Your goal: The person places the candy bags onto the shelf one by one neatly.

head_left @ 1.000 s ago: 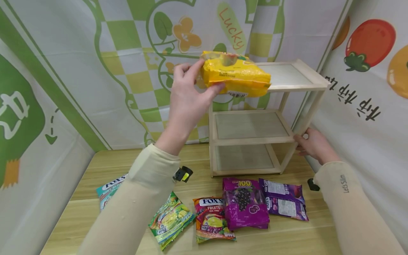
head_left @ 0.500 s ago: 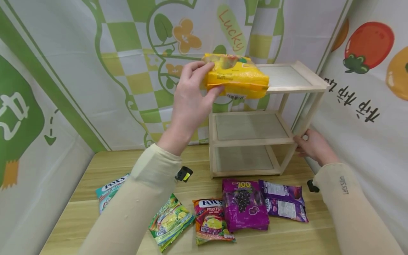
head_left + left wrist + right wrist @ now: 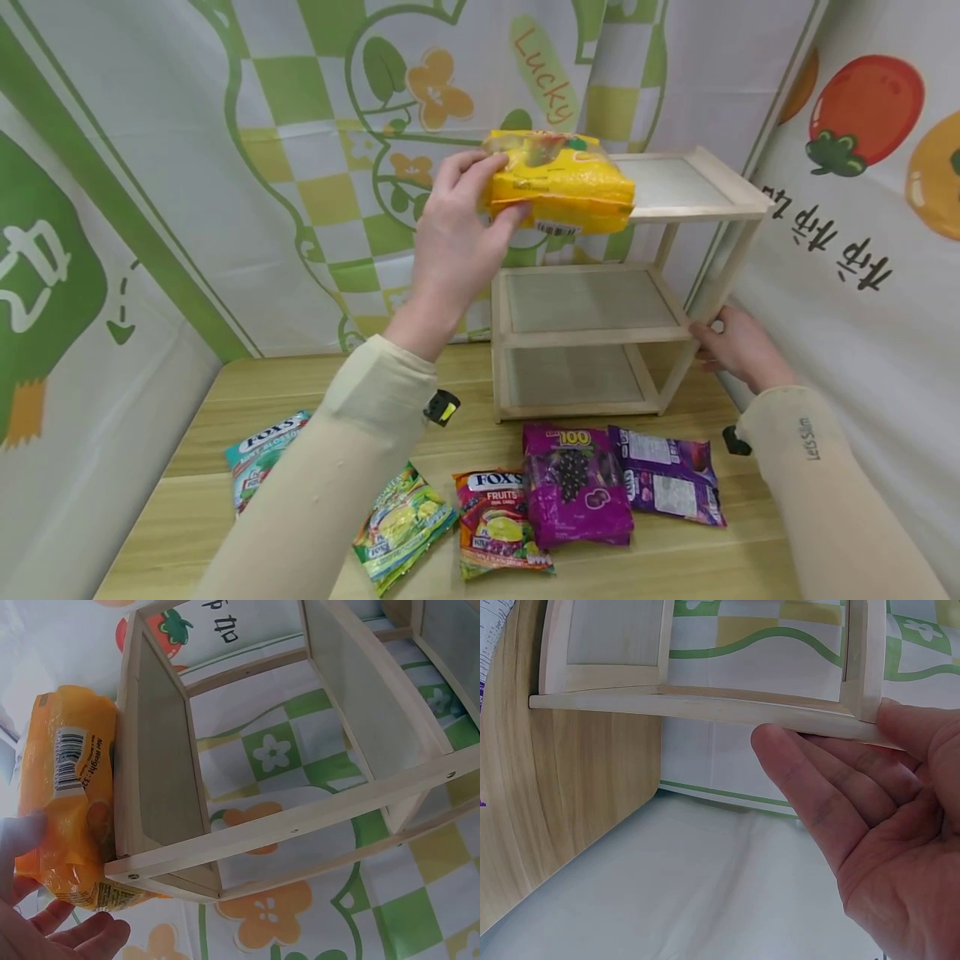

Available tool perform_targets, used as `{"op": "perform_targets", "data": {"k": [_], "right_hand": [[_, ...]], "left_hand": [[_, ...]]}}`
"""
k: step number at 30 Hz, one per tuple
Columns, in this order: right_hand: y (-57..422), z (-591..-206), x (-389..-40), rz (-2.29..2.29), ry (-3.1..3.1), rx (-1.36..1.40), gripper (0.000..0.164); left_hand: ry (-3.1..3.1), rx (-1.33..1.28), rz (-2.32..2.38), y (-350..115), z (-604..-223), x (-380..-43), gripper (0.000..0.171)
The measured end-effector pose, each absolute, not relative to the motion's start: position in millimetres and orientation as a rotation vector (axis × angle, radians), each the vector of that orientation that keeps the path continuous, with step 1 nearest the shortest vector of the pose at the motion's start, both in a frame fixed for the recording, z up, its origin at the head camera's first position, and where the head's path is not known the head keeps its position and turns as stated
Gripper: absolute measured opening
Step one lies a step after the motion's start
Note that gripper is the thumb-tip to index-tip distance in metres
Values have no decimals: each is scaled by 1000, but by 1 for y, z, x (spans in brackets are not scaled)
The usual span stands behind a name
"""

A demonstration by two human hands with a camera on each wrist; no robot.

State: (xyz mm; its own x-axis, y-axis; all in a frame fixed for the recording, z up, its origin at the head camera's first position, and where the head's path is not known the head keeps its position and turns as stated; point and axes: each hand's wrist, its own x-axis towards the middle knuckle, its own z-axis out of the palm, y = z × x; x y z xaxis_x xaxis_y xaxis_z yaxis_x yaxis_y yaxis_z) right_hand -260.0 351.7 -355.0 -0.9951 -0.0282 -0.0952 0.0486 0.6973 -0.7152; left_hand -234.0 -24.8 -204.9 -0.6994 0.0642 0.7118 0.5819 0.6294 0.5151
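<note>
My left hand (image 3: 461, 242) grips the left end of a yellow candy bag (image 3: 562, 187), thumb on the near side and fingers over the top. The bag is at the left part of the top board of a three-tier wooden shelf (image 3: 592, 336). Seen from the left wrist, the bag (image 3: 86, 750) lies against that board, its barcode showing. Low on the shelf's right front post, my right hand (image 3: 742, 346) pinches the wood between thumb and fingers. The right wrist view shows the thumb and fingers on different sides of the post (image 3: 727, 709).
Candy bags lie along the table (image 3: 187, 500) in front of the shelf: teal (image 3: 262, 450), green (image 3: 408, 525), red-orange (image 3: 502, 525), magenta (image 3: 577, 492) and purple (image 3: 671, 475). The magenta bag overlaps its neighbours. Printed cloth walls (image 3: 285, 250) stand behind and at both sides.
My left hand has shifted slightly right and its fingers lie further over the yellow candy bag, which has moved very little. My right hand keeps its place on the shelf post.
</note>
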Motion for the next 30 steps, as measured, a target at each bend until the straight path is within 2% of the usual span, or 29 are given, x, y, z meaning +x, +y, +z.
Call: {"op": "perform_targets", "data": {"k": [8,30], "right_hand": [[352,-356,-259,-1175,2803,15,61],[350,-355,-259,-1174,2805,15,63]], "left_hand": [[-2219,-412,-981,-19,-206,-237,55],[-2288,-273,-803,-6,-205,-251,54]]}}
